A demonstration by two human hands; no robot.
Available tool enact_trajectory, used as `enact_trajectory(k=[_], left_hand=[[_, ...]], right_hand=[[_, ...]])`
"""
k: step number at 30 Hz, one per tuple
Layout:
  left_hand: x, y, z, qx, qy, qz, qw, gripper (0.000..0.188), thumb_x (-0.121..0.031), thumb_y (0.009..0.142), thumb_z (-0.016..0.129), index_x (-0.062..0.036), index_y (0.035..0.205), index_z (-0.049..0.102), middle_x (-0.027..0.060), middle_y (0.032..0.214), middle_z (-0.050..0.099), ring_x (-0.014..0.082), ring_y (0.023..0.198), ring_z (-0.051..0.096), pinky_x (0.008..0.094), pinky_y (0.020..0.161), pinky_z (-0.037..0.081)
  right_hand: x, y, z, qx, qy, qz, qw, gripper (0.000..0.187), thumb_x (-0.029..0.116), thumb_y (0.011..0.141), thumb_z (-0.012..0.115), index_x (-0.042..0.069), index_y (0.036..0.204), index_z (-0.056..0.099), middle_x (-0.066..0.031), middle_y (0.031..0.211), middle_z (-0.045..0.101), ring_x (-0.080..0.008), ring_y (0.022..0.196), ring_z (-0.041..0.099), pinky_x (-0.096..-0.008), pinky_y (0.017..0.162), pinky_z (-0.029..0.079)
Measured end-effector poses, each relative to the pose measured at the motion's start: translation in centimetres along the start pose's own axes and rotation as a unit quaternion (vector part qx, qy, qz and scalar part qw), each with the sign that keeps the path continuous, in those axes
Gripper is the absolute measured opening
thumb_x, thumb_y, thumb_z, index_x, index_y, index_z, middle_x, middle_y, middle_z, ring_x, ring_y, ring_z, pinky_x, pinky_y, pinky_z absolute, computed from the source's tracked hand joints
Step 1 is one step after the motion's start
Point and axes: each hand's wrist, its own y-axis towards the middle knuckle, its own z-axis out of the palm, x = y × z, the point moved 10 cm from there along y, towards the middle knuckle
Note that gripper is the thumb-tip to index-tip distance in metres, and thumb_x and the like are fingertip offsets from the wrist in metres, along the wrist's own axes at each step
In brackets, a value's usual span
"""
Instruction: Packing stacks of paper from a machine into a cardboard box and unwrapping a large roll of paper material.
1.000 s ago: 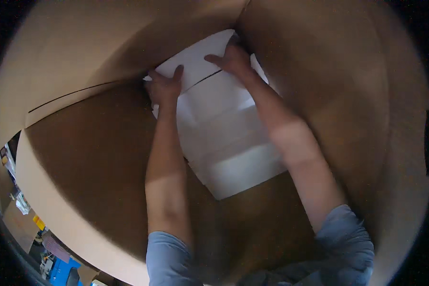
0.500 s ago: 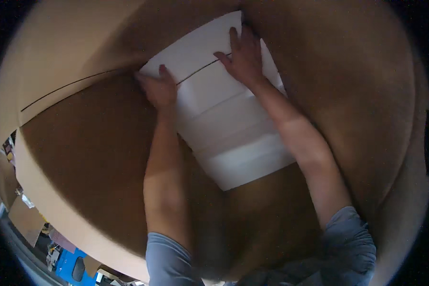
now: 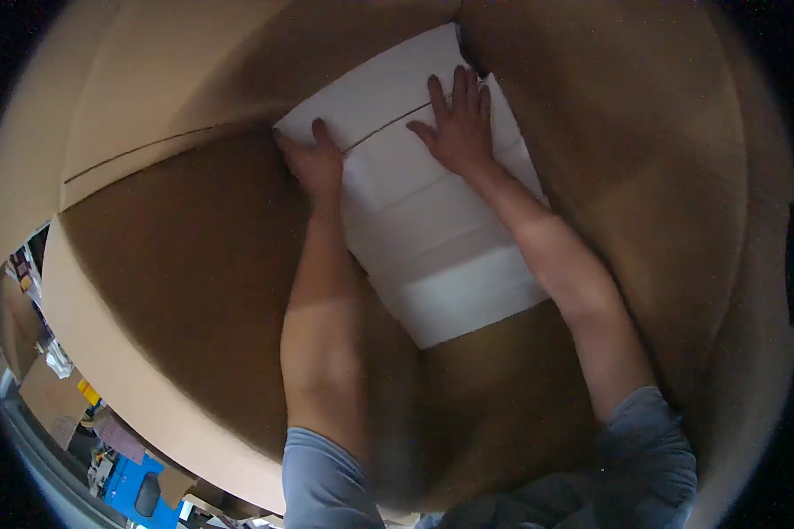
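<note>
We are leaning over a large brown carton [image 3: 185,291], and a creased white board [image 3: 415,198] is lying inside it, toward the far corner where two walls are meeting. Our left hand [image 3: 313,166] is touching the board's left edge near its far corner; the thumb is pointing away from us over the white face, while the other fingers are reaching to the edge. We cannot tell whether that hand is gripping the board. Our right hand [image 3: 463,141] is gripping nothing: it is resting on the board near the right edge, fingers spreading. A dark slit [image 3: 388,125] is running across the board between our hands, and paler creases are crossing the part nearer us. Grey-blue sleeves [image 3: 326,476] are covering our upper arms. Beyond the carton's pale rim [image 3: 163,388], at lower left, a blue object [image 3: 131,483], a small yellow item [image 3: 88,391] and a crumpled white piece [image 3: 59,361] are showing.
</note>
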Motion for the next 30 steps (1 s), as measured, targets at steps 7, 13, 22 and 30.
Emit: enact_trajectory(k=[7, 13, 22, 30], left_hand=[[-5.8, -2.5, -4.0, -0.025, 0.07, 0.022, 0.997, 0.074, -0.021, 0.084, 0.068, 0.0149, 0.138, 0.032, 0.0322, 0.138, 0.043, 0.0435, 0.128, 0.043, 0.0463, 0.11, 0.033], [-14.0, -10.5, -4.5, 0.054, 0.007, -0.011, 0.998, 0.063, -0.022, 0.088, 0.064, 0.0134, 0.134, 0.039, 0.031, 0.134, 0.046, 0.0444, 0.127, 0.041, 0.0488, 0.109, 0.032], [-20.0, -25.2, -10.4, 0.317, 0.077, 0.014, 0.945, 0.058, -0.031, 0.091, 0.062, 0.0064, 0.131, 0.045, 0.0292, 0.127, 0.053, 0.0452, 0.117, 0.052, 0.0482, 0.098, 0.043], [-22.7, -38.6, -24.2, 0.469, 0.005, 0.013, 0.883, 0.055, -0.036, 0.091, 0.061, 0.0002, 0.131, 0.053, 0.024, 0.121, 0.061, 0.0366, 0.107, 0.063, 0.0422, 0.092, 0.049]], right_hand=[[0.6, 1.3, -3.0, -0.003, -0.04, 0.033, 0.999, 0.083, 0.059, 0.085, 0.06, 0.007, 0.145, 0.039, -0.0303, 0.148, 0.027, -0.0458, 0.141, 0.02, -0.0598, 0.111, 0.022], [0.4, 1.1, -3.3, 0.087, -0.063, 0.019, 0.994, 0.082, 0.056, 0.083, 0.064, 0.006, 0.144, 0.04, -0.0273, 0.151, 0.027, -0.0433, 0.14, 0.026, -0.0563, 0.112, 0.025], [3.0, -7.3, -6.0, 0.285, 0.065, 0.14, 0.946, 0.08, 0.052, 0.083, 0.066, 0.003, 0.14, 0.042, -0.0225, 0.145, 0.041, -0.0376, 0.134, 0.04, -0.0452, 0.108, 0.037], [6.6, -22.2, -20.0, 0.322, 0.269, 0.144, 0.896, 0.061, 0.043, 0.088, 0.061, 0.005, 0.135, 0.053, -0.0196, 0.126, 0.061, -0.0356, 0.117, 0.057, -0.0404, 0.101, 0.044]])
